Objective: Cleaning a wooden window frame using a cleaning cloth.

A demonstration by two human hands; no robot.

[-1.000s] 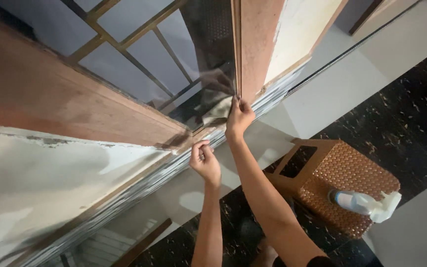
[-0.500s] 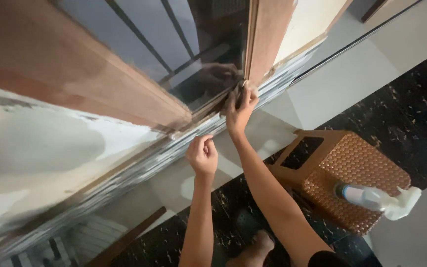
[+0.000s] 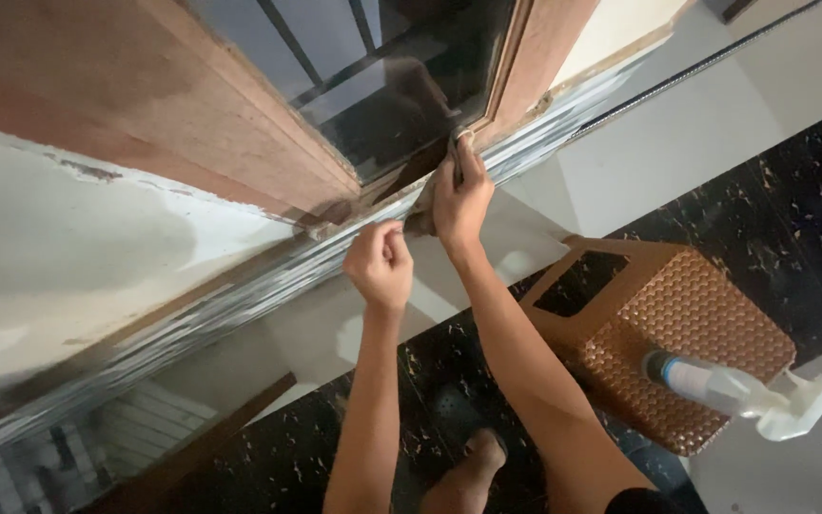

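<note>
Brown woven-pattern plastic stool (image 3: 677, 333) at right, standing on black gold-flecked floor (image 3: 792, 228), cut-out opening in side facing wall. White spray bottle (image 3: 739, 392) lying on its side on stool seat, at edge nearest camera, trigger head overhanging to right. Pale tile band (image 3: 677, 143) between black floor and wall base. Shiny metal strip (image 3: 240, 300) running diagonally along wall foot. Patchy white wall (image 3: 68, 247) at left, paint worn near wood edge. Dark wooden slat (image 3: 202, 452) at bottom left.
</note>
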